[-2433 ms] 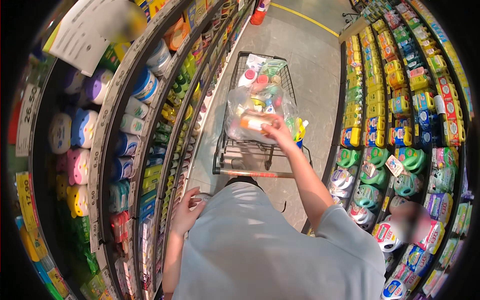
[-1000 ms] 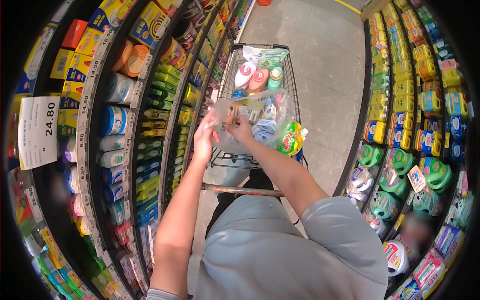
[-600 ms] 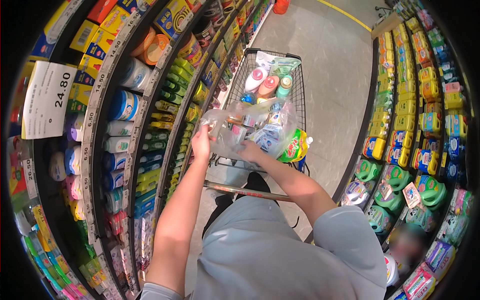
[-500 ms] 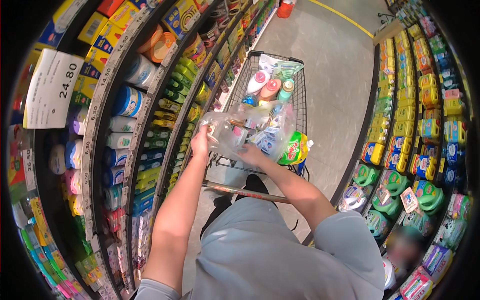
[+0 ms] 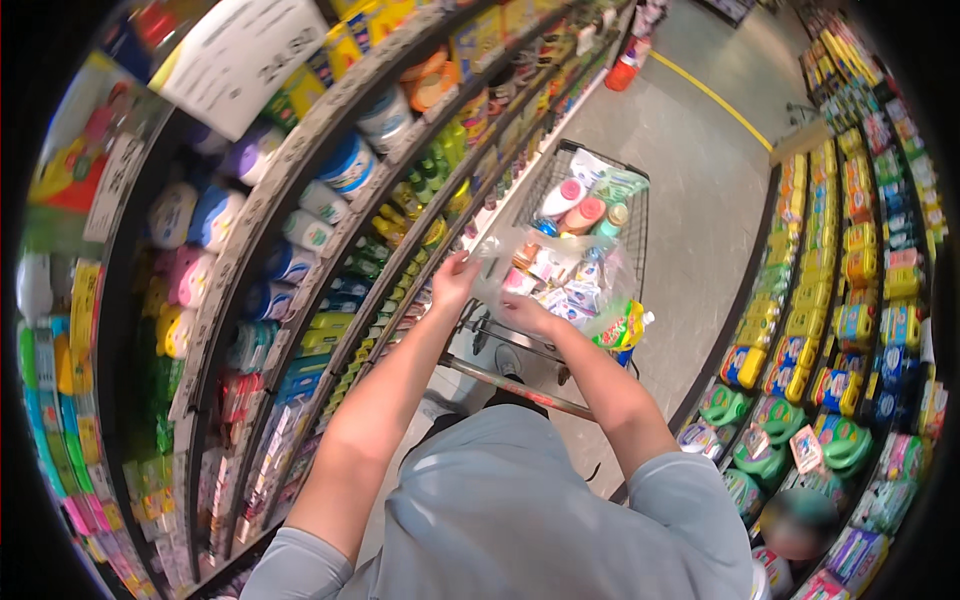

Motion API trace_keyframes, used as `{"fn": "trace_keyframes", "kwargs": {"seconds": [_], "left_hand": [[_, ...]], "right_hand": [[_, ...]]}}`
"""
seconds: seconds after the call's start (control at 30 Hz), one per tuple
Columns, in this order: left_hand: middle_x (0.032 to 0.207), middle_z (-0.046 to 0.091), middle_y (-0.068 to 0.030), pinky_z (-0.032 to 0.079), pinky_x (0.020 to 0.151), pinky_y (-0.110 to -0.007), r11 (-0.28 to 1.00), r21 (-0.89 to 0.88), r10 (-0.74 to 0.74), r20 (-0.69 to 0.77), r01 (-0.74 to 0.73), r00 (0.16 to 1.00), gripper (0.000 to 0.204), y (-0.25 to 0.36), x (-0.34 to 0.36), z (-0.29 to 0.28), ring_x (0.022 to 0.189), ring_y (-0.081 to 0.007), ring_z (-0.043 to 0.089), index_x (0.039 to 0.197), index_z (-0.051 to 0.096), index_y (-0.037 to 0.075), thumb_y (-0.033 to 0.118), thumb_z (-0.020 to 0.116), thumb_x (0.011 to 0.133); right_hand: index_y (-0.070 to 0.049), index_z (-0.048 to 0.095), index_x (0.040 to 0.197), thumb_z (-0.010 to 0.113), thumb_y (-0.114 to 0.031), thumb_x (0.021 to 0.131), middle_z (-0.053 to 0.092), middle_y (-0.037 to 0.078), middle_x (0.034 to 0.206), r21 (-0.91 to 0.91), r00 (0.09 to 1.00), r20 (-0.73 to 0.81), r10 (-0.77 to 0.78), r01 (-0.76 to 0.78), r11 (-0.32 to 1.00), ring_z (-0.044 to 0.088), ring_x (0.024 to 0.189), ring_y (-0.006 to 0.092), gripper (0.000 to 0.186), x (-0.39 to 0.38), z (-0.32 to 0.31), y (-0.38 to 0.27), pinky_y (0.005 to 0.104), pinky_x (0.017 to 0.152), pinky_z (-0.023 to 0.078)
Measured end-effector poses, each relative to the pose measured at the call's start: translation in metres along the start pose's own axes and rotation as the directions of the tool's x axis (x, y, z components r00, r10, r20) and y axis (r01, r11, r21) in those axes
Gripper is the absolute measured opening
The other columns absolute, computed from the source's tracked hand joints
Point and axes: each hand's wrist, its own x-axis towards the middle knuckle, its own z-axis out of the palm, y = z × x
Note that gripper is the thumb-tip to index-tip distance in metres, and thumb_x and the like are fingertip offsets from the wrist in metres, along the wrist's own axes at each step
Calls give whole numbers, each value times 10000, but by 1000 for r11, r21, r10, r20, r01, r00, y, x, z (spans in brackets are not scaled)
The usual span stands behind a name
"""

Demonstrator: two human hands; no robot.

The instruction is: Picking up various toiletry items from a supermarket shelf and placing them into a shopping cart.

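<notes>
A clear plastic bag (image 5: 628,268) with several small packs inside lies in the near part of a black wire shopping cart (image 5: 641,215). My left hand (image 5: 455,280) is closed on the bag's left edge, lifting it a little. Lower down, the fingers of my right hand (image 5: 527,313) are closed on the near edge of the same bag. Beyond the bag stand a white bottle with a pink cap (image 5: 563,199), an orange-pink bottle (image 5: 582,216) and a teal bottle (image 5: 611,221). A green and yellow bottle (image 5: 624,325) leans at the cart's near right corner.
The cart's handle bar (image 5: 517,384) crosses just before my body. Packed shelves (image 5: 330,240) rise close on the left, with a large price card (image 5: 245,62) jutting out. Shelves of detergent bottles (image 5: 770,365) line the right. Grey floor (image 5: 690,140) runs along the aisle.
The view has swung, so the cart and both hands now appear farther right. The left shelves look nearer. Both hands keep their hold on the plastic bag, and a shoe now shows under the cart.
</notes>
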Motion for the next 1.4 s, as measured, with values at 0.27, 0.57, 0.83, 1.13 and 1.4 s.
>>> {"fn": "trace_keyframes", "kwargs": {"seconds": [0.27,0.57,0.83,1.13,1.4], "left_hand": [[1041,703,-15,513,731,-285,941,-214,-246,102,262,964,407,-38,-63,-134,903,-132,671,1251,635,135,381,706,934],[1178,702,-78,532,859,-349,661,-606,-626,-120,443,770,353,-195,-238,-328,981,-204,664,1226,620,137,364,642,957],[1091,715,-82,521,805,-346,474,-873,-604,-229,113,764,340,-198,-297,-382,913,-195,645,1248,618,118,310,589,968],[1165,669,-100,523,920,-325,810,-453,38,-592,-371,805,333,-69,-331,-418,975,-170,661,1339,573,62,102,529,1012],[1290,592,-109,525,876,-277,831,-39,366,-714,-556,597,581,-10,-320,-443,946,-136,681,1533,380,36,66,615,1002]], "right_hand": [[2,695,1183,624,-116,979,701,48,971,281,818,-568,89,91,955,642,840,137,247,-47,-10,5,284,783,533],[15,651,1092,536,15,986,672,92,1041,-171,544,-787,-291,260,950,622,962,174,156,-81,70,-98,306,877,509],[3,648,1155,569,-74,1027,689,71,1055,161,976,53,-209,199,967,639,945,133,170,-11,228,-205,281,836,545],[-100,451,1507,643,-29,942,636,24,1088,107,866,208,-456,443,890,593,812,70,601,3,348,-378,262,739,510],[-31,460,1447,725,-203,910,678,66,1035,-357,805,24,-592,560,747,678,758,165,624,20,374,-431,327,697,535]]}}
